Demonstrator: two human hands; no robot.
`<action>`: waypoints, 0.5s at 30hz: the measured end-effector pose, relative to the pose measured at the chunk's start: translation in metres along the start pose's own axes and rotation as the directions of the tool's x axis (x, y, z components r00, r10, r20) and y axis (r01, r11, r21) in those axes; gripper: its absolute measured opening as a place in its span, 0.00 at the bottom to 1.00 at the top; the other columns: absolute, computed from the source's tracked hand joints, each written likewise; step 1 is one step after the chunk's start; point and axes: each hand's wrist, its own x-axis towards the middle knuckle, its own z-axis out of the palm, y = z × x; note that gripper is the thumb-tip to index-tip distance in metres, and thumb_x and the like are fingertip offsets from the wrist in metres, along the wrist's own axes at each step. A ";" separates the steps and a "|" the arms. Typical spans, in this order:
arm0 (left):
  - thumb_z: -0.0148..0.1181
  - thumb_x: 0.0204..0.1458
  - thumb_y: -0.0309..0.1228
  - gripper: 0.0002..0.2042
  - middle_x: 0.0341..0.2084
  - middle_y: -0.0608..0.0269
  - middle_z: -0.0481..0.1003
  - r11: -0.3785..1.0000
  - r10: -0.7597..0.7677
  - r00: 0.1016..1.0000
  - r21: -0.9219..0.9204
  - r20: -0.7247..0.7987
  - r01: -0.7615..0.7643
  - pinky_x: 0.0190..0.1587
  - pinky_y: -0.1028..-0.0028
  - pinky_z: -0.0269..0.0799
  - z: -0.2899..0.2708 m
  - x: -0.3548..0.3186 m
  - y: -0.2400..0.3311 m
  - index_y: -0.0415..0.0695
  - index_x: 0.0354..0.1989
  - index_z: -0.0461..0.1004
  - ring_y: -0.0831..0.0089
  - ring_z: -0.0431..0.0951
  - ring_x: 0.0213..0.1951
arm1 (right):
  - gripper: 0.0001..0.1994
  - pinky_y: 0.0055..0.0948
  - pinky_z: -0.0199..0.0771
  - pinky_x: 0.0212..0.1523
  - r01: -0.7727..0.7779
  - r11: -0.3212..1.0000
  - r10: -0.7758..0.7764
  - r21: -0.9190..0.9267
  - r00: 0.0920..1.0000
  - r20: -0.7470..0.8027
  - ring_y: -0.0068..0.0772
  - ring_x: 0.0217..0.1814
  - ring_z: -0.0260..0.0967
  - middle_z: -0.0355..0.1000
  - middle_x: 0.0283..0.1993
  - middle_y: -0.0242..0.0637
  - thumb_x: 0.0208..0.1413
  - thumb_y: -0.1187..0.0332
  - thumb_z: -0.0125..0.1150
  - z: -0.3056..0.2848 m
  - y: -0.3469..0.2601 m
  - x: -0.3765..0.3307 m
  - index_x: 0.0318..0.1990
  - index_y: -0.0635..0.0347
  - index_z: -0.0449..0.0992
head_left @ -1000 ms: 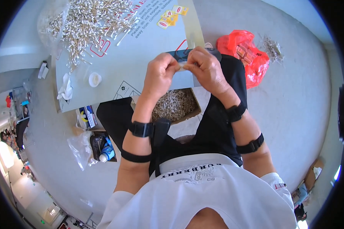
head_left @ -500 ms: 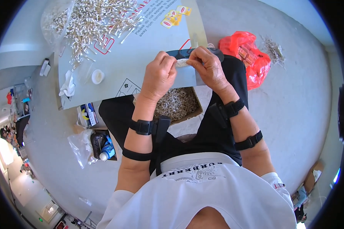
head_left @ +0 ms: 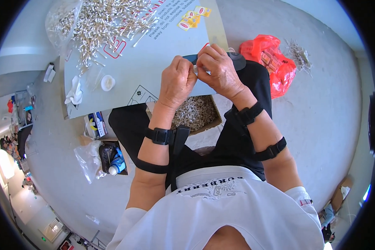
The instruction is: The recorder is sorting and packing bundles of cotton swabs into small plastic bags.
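My left hand [head_left: 178, 81] and my right hand [head_left: 220, 71] are close together over the table's front edge. Both are closed, fingertips pinched on a small white piece [head_left: 195, 68]. Only a sliver of it shows between the fingers, so its kind is hard to tell. A large heap of white-tipped cotton swabs [head_left: 100, 31] spreads over the table's far left. Below my hands, between my knees, an open cardboard box [head_left: 216, 122] holds many short swab-like pieces [head_left: 196, 111].
On the table [head_left: 125, 79] are a small round white tub [head_left: 108, 83], crumpled white tissue [head_left: 74, 92], a clear bag [head_left: 56, 25] and yellow labels [head_left: 193, 18]. A red plastic bag [head_left: 281, 79] lies right on the floor. Another box [head_left: 125, 166] holds a blue bottle [head_left: 118, 163].
My right hand has shifted left against my left hand, its fingers curling over the white piece. Much less of that piece shows now.
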 end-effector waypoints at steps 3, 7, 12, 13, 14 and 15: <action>0.57 0.43 0.16 0.07 0.24 0.56 0.70 1.000 0.005 1.000 -0.001 -0.022 -0.005 0.25 0.65 0.70 0.003 0.000 0.000 0.39 0.28 0.67 0.57 0.74 0.23 | 0.06 0.37 0.70 0.39 0.041 0.998 -0.042 -0.047 0.999 -0.033 0.43 0.36 0.65 0.67 0.31 0.38 0.37 0.78 0.59 -0.007 0.004 -0.001 0.25 0.61 0.70; 0.57 0.43 0.15 0.07 0.24 0.57 0.69 1.000 -0.022 1.000 -0.014 -0.022 0.022 0.25 0.66 0.70 0.002 0.000 -0.001 0.40 0.28 0.67 0.58 0.74 0.22 | 0.07 0.37 0.71 0.40 0.023 0.997 -0.024 -0.068 1.000 -0.018 0.44 0.36 0.66 0.67 0.31 0.39 0.36 0.79 0.59 -0.020 0.013 -0.009 0.25 0.62 0.69; 0.58 0.41 0.18 0.07 0.25 0.55 0.69 0.999 -0.006 1.000 -0.038 0.015 0.007 0.26 0.61 0.70 0.005 0.000 0.002 0.41 0.27 0.67 0.52 0.73 0.24 | 0.05 0.38 0.71 0.41 -0.056 0.995 0.052 -0.082 0.997 -0.048 0.46 0.38 0.67 0.69 0.32 0.40 0.38 0.79 0.59 -0.034 0.022 -0.021 0.25 0.63 0.71; 0.58 0.41 0.18 0.07 0.25 0.55 0.69 0.999 -0.005 1.000 -0.040 0.014 0.005 0.26 0.61 0.70 0.004 -0.001 0.000 0.41 0.27 0.67 0.52 0.73 0.24 | 0.05 0.38 0.71 0.41 -0.115 0.991 0.109 -0.061 0.990 -0.091 0.46 0.37 0.67 0.69 0.32 0.40 0.38 0.79 0.60 -0.041 0.029 -0.027 0.25 0.63 0.71; 0.58 0.41 0.17 0.08 0.25 0.56 0.69 0.999 -0.024 1.000 -0.031 -0.006 0.024 0.26 0.61 0.70 0.000 -0.002 -0.004 0.41 0.27 0.67 0.52 0.73 0.24 | 0.04 0.36 0.70 0.39 -0.205 0.978 0.199 -0.032 0.969 -0.149 0.42 0.37 0.68 0.70 0.33 0.39 0.40 0.79 0.59 -0.045 0.035 -0.033 0.26 0.63 0.72; 0.57 0.40 0.17 0.08 0.25 0.56 0.69 0.999 -0.047 0.999 -0.019 -0.026 0.046 0.25 0.62 0.70 -0.003 -0.003 -0.005 0.41 0.27 0.67 0.52 0.73 0.24 | 0.06 0.33 0.69 0.38 -0.279 0.957 0.288 0.081 0.947 -0.144 0.38 0.36 0.68 0.71 0.34 0.36 0.40 0.79 0.61 -0.046 0.034 -0.035 0.29 0.62 0.75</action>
